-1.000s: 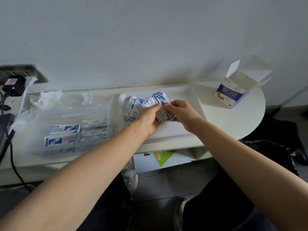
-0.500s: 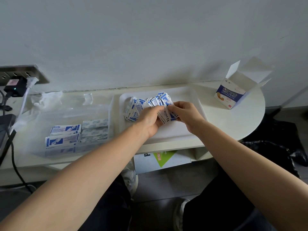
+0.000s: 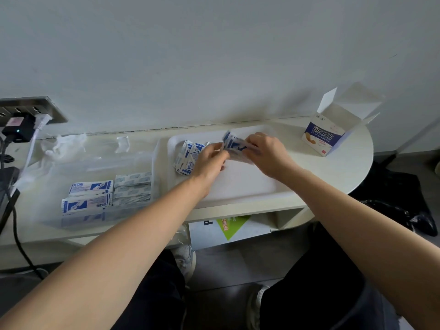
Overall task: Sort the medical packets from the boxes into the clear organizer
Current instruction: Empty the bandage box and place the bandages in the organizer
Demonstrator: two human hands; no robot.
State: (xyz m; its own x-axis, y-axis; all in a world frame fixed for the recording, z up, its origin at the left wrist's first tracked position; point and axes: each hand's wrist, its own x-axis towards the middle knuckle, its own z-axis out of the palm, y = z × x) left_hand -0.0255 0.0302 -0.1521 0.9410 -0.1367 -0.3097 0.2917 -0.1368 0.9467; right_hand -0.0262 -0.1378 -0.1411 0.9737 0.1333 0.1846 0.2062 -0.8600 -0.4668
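My left hand (image 3: 209,163) and right hand (image 3: 267,151) meet over the white tray (image 3: 238,186), each pinching one end of a packet bunch (image 3: 234,146), probably to square it for the clear organizer (image 3: 95,167) at left. Loose packets (image 3: 187,158) wait on the tray.

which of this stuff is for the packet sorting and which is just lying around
Job: bunch of packets in left hand and right hand; loose packets on white tray; clear organizer with sorted packets; open bandage box.
Lying about: crumpled plastic; black charger; black bag; box under the table.
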